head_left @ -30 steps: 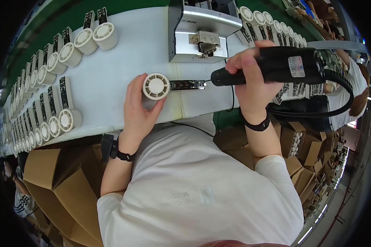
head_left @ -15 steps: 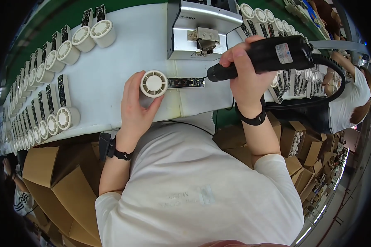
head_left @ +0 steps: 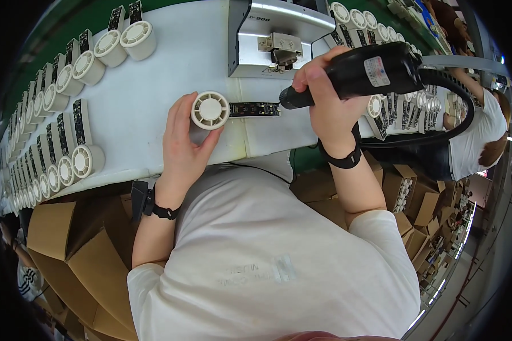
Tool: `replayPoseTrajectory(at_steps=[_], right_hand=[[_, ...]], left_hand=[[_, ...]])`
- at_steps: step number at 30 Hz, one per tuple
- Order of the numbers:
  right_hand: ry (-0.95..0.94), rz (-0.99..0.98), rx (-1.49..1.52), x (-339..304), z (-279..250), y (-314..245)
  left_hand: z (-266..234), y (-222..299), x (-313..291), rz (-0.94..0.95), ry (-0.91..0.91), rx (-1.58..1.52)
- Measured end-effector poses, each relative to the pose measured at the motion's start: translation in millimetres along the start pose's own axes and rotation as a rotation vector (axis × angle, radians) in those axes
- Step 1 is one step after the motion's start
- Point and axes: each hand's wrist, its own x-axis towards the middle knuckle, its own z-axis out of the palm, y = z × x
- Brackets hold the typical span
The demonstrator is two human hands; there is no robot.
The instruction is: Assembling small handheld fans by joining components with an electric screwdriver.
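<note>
My left hand (head_left: 186, 133) is closed around the round, vented white head of a small device (head_left: 210, 110). Its handle points right, with a dark circuit board (head_left: 255, 109) exposed along it. In my right hand (head_left: 330, 108) is a black electric screwdriver (head_left: 358, 71), gripped near its front and lying nearly level. The screwdriver's nose meets the board's right end; whether the bit touches a screw is too small to tell. A thick black cable (head_left: 466, 102) curves from the tool's rear.
A silver screw feeder (head_left: 284, 40) stands just beyond the device on the white table (head_left: 182, 34). Rows of similar white devices (head_left: 88, 68) line the left, and more (head_left: 375, 105) the right. Open cardboard boxes (head_left: 96, 267) are below the table edge. A person (head_left: 478, 136) works at right.
The screwdriver has come slightly left, its nose closer to the board's end. The whole view has shifted a little. My left hand keeps its hold on the device.
</note>
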Motion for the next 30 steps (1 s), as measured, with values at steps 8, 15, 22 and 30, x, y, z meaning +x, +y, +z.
replayPoseTrajectory(at_steps=[8,15,22,30], right_hand=[[0.090,-0.252,0.111,38,6,-18],[0.180,-0.166,0.036,48,26,-20],[0.017,-0.088,0.037,16,5,-22],[0.058,-0.048,0.076,-19,-10,-23]], left_hand=[[1,1,-1,-0.022,0.006,-0.021],[2,1,-1,-0.006,0.005,-0.022],[1,2,-1,-0.043,-0.003,-0.023],[-1,2,1,-0.004,-0.004,0.018]])
